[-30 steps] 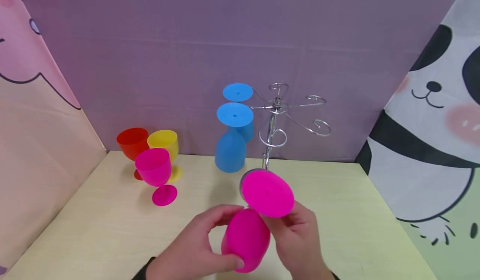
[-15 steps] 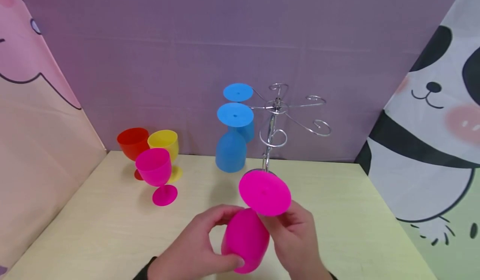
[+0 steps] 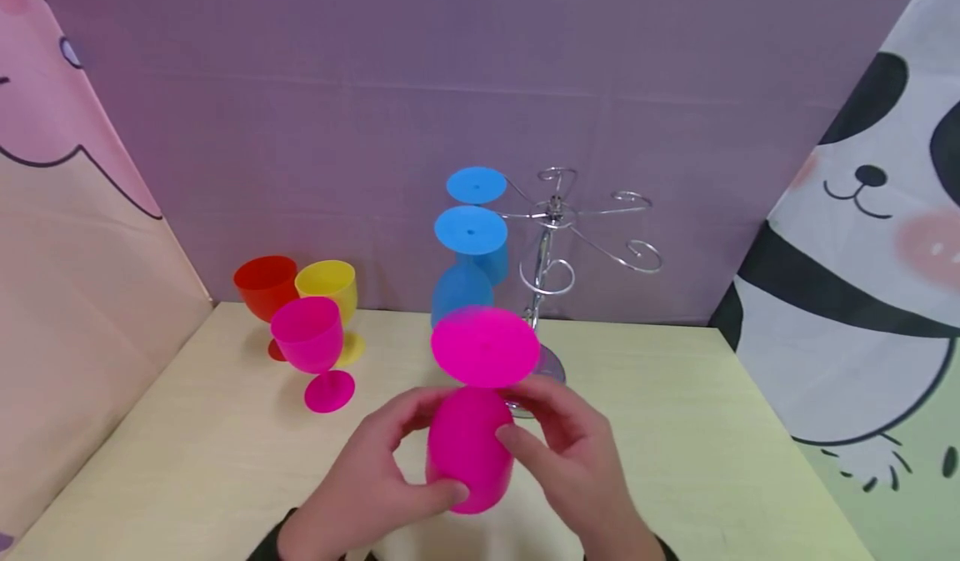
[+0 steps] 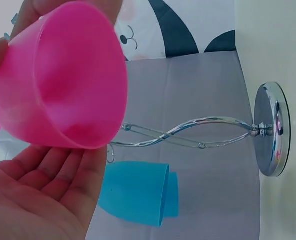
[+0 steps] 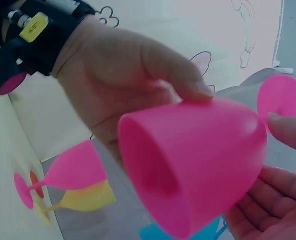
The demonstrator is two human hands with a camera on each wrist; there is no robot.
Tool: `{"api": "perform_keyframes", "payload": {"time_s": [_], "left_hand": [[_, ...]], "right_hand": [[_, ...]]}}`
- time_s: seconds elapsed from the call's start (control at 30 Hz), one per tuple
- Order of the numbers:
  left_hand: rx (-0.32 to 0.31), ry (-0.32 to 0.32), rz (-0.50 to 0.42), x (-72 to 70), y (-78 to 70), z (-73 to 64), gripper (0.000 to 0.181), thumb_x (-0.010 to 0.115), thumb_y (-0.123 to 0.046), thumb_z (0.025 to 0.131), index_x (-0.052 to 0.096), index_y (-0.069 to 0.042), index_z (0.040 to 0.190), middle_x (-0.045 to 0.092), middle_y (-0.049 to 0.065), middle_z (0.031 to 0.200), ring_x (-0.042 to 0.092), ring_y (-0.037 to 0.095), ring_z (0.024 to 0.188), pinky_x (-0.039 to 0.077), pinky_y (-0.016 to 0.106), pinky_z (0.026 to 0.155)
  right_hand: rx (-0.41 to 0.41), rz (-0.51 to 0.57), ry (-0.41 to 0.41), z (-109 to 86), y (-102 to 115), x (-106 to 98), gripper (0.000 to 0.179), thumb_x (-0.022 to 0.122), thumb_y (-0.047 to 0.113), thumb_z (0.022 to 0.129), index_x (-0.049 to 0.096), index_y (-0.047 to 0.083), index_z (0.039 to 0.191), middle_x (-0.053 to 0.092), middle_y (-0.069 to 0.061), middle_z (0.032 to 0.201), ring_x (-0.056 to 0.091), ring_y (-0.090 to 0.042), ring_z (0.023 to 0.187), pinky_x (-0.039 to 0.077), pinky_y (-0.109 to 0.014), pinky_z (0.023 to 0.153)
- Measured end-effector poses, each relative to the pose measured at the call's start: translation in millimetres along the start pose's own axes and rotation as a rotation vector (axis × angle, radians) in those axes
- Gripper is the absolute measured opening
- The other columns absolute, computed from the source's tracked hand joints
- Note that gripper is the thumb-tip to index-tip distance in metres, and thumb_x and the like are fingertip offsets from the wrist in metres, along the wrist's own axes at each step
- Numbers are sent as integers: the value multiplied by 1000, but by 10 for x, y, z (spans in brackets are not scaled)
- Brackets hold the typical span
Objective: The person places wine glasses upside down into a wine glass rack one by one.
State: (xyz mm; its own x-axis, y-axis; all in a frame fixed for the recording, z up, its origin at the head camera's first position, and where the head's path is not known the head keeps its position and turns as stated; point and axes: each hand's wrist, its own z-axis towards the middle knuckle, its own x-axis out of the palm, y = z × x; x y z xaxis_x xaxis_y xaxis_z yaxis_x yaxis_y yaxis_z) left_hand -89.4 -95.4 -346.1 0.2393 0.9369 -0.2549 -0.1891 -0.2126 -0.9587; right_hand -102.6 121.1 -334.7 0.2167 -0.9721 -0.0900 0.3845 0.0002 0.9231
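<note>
A pink plastic goblet [image 3: 471,453] is held upside down between both hands, its foot uppermost and its rim facing down. My left hand [image 3: 367,469] grips the bowl from the left, thumb low on the near side. From the right, my right hand [image 3: 573,453] holds the goblet with its thumb on the bowl and its fingers up by the stem. Inside the bowl [image 4: 80,75] nothing shows in the left wrist view. Behind it stands a chrome glass rack [image 3: 555,212], where a near blue goblet [image 3: 470,230] and a far blue goblet [image 3: 476,184] hang upside down.
On the left of the table [image 3: 187,461], a red goblet [image 3: 264,284], a yellow goblet [image 3: 339,290] and a second pink goblet [image 3: 306,336] stand upright close together. Several curled arms of the rack carry nothing. A purple cloth backdrop [image 3: 375,127] rises behind the table.
Both hands have moved the pink goblet left and farther from me, and it now stands straighter. The right thumb has shifted onto the bowl. The rack and other goblets stay put.
</note>
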Motion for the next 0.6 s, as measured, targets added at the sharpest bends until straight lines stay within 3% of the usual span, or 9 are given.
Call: {"api": "perform_keyframes", "payload": {"time_s": [0.1,0.23,0.4,0.6], "left_hand": [[-3,-69,-1,-3,-10,-4,72,86,-35,72,50,-34,135,57,-12,128,54,16,118,55,31,86],[-1,-113,-8,5,-10,-15,72,86,-35,72,50,-35,135,57,-12,129,55,15,117,54,32,89],[10,-155,-21,37,5,-1,72,86,-36,72,49,-34,134,56,-11,130,56,17,116,53,38,93],[54,-163,-49,61,37,40,69,85,-34,74,51,-35,133,54,-10,133,55,17,118,53,35,92]], "right_hand": [[37,-5,52,31,-43,-14,48,71,7,88,58,17,133,59,-3,130,55,-23,121,51,-33,96],[129,-34,102,66,-71,-12,54,77,15,84,58,25,133,59,3,131,56,-18,120,50,-34,98],[141,-77,118,93,-102,-4,56,79,18,82,58,24,134,61,3,128,58,-19,116,50,-36,97],[145,-106,90,109,-137,7,55,78,20,84,57,24,135,61,5,129,58,-18,117,50,-36,96]]}}
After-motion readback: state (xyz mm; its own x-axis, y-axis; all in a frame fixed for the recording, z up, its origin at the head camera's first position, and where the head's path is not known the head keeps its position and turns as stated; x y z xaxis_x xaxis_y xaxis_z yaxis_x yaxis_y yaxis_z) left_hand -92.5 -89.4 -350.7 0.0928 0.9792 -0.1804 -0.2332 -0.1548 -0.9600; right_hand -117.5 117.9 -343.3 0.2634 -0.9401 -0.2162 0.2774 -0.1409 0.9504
